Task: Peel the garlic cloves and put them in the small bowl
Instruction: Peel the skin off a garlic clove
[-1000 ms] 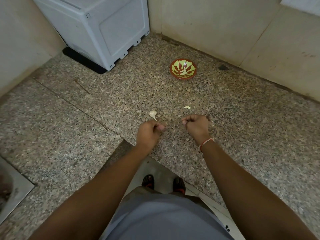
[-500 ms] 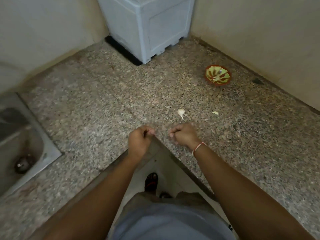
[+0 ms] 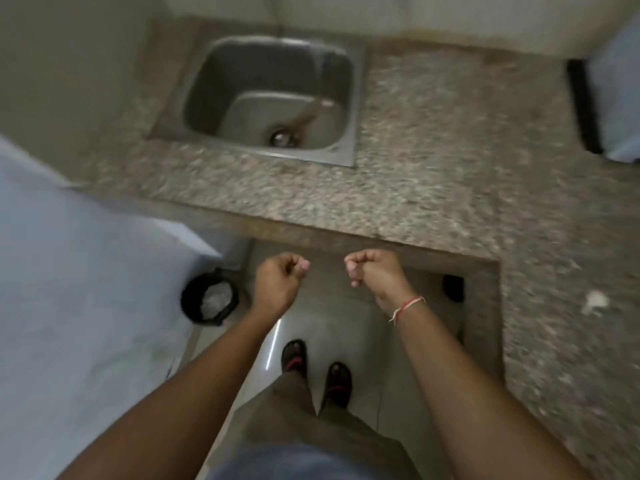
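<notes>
Both hands raised before counter [image 3: 398, 206] | left hand [image 3: 277, 284] clenched | right hand [image 3: 375, 275] clenched, contents unclear

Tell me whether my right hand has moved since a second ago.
Yes. The right hand has pulled back off the granite counter, now over the floor short of its front edge.

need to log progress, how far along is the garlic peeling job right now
Done: nothing that shows; the small bowl is out of view. In hand: the left hand and right hand are curled over the floor by the counter edge; whether they pinch anything is unclear. Left: one pale garlic clove lies on the counter, blurred, apparently unpeeled.
</notes>
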